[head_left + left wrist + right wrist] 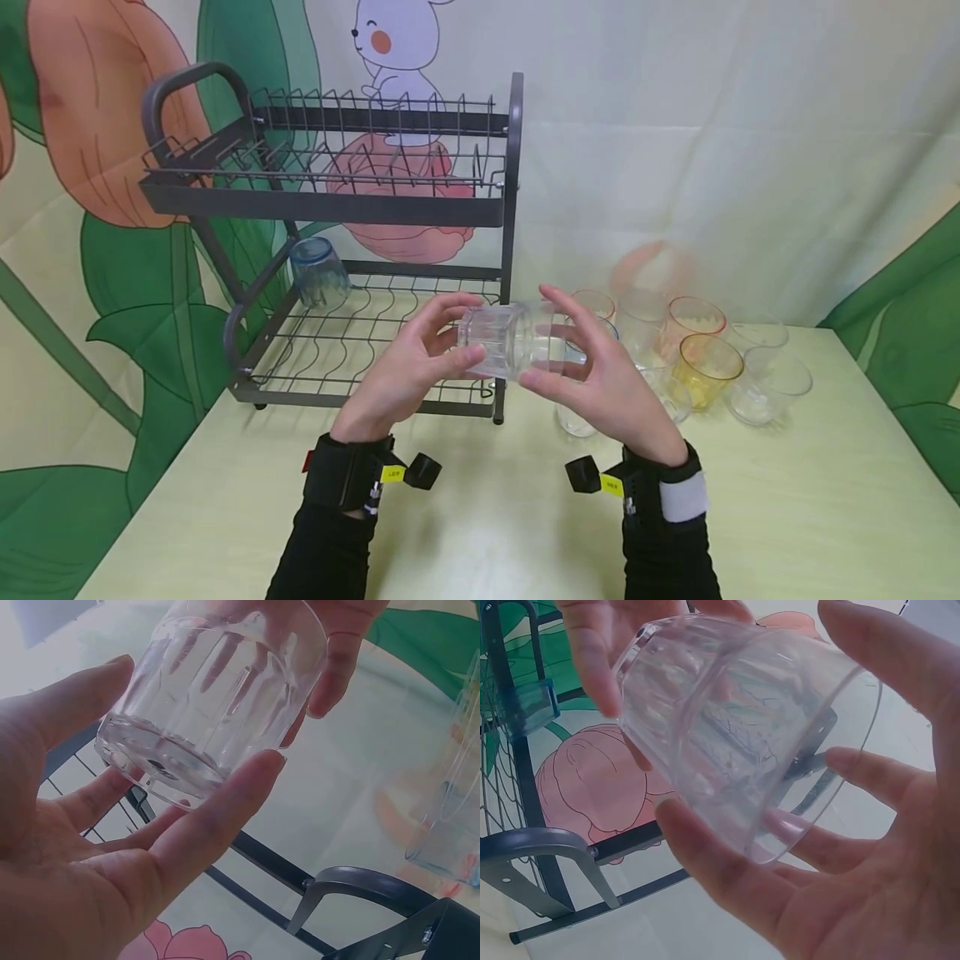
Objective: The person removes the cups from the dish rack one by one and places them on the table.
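A clear drinking glass lies on its side in the air between both hands, its thick base to the left and its wide rim to the right. My left hand grips the base end, with the thumb on the near side. Around the rim end curve the fingers and thumb of my right hand. In the left wrist view the faceted wall of the glass tapers toward its base. The right wrist view shows the glass with its open mouth toward my right palm.
A black two-tier dish rack stands at the back left. On its lower tier, a blue glass sits in the left corner. Several glasses stand grouped on the table at right, among them a yellow glass and a red-rimmed glass.
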Available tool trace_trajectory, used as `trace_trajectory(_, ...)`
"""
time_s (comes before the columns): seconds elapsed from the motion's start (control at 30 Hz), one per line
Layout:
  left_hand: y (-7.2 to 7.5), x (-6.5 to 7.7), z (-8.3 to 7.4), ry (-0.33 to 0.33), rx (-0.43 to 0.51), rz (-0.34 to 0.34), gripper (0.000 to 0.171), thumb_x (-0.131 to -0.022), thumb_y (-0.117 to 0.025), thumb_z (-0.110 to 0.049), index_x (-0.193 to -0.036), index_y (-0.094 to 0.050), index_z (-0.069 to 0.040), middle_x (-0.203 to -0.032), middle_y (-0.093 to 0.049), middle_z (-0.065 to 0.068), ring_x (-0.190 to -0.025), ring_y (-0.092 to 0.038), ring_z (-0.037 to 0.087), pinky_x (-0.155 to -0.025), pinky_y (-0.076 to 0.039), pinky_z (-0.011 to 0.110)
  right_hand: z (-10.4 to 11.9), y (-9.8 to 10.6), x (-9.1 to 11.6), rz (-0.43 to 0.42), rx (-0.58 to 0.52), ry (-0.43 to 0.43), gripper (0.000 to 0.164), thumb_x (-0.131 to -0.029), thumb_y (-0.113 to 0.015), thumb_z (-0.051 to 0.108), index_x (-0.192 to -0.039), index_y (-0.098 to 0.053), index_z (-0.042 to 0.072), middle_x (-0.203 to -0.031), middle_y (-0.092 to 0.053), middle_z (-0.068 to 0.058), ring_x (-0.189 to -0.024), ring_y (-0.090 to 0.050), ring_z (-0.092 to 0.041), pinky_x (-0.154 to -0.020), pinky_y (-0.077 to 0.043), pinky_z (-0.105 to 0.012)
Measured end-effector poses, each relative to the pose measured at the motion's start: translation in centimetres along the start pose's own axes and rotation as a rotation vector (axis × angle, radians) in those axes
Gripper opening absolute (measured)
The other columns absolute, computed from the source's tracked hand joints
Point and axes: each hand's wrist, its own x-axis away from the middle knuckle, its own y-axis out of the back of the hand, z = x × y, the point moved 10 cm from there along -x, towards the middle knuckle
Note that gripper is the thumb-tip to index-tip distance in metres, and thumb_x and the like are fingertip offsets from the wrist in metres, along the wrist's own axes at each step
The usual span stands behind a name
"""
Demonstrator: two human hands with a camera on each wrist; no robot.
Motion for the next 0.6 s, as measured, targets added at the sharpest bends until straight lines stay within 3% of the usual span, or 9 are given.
trace_trajectory(0.4,0.2,0.2,0.9,0.045,-0.037,0.005,0.06,-0.091,-0.072,-0.021,-0.143,-0.042,-0.017,-0.139,-0.045,0.008,-0.12,-0.051,0.031,-0.096,-0.051,0.045,0.0,0.2,0.1,-0.018,0.003,0.003,0.078,-0.084,-0.077,0.004,-0.15,-0.036,0.01,-0.148,-0.036,-0.004,-0.129,-0.046,-0.034,-0.094,-0.051,-0.05)
trace_trajectory(0.6,-0.2,-0.2,1.1,0.047,-0.112,0.031,0.058,-0.091,-0.072,-0.022,-0.142,-0.043,-0.019,-0.139,-0.048,0.005,-0.12,-0.052,0.027,-0.098,-0.048,0.046,-2.3,1.0,-0.1,-0.024,0.027,0.008,0.079,-0.082,-0.081,0.011,-0.148,-0.04,0.021,-0.146,-0.039,0.001,-0.126,-0.049,-0.026,-0.09,-0.055,-0.041)
